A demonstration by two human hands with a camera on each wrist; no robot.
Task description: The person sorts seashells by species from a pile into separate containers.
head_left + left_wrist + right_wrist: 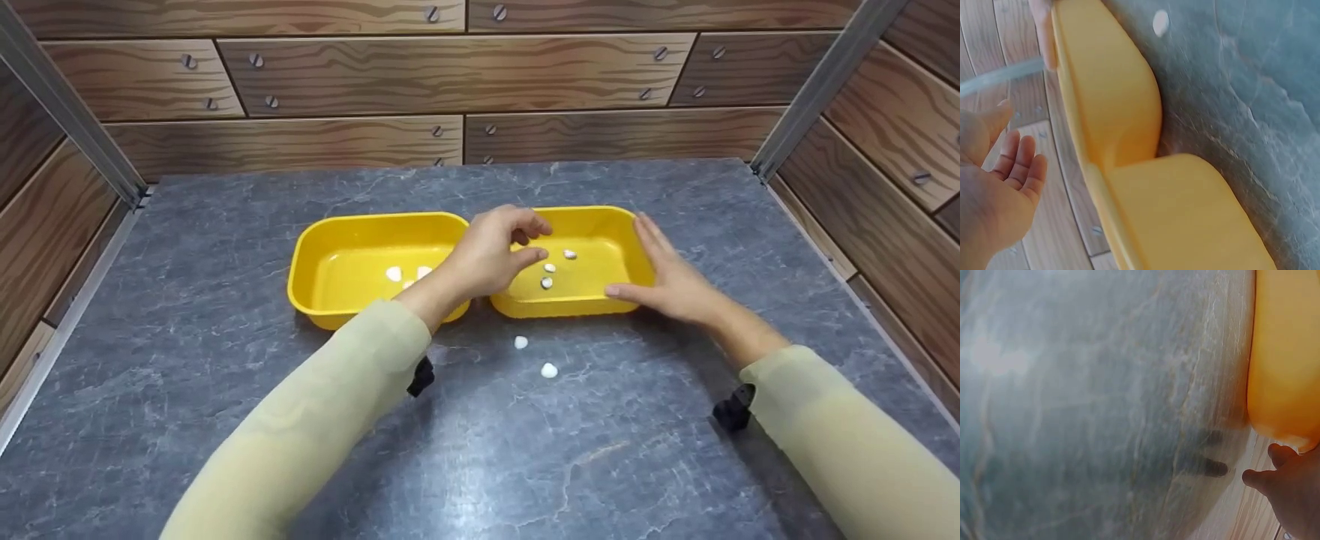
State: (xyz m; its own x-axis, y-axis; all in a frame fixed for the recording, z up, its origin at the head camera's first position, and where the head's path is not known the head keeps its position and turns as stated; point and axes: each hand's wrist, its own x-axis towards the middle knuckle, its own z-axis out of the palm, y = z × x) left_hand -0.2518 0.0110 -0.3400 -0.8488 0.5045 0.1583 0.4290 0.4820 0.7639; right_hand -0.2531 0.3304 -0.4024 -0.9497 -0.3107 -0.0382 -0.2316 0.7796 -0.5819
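Note:
Two yellow plastic tubs stand side by side on the table. My left hand (491, 251) hovers over where they meet, with loosely bent fingers and nothing between thumb and fingertips; the left wrist view shows the thumb apart from the fingers. Beneath it, the right tub (555, 308) holds three small white-and-grey pebble-like pieces (547, 283). My right hand (679, 289) rests at that tub's right end, fingers straight along the rim and thumb over the front edge. Several white pieces (394, 274) lie in the left tub (300, 281), partly hidden by my left forearm.
Two loose white pieces, a nearer one (549, 370) and a farther one (521, 342), lie on the grey marbled table (600, 465) in front of the right tub. Wood-patterned panels (450, 75) enclose the back and sides, with metal posts (825, 90) at the corners.

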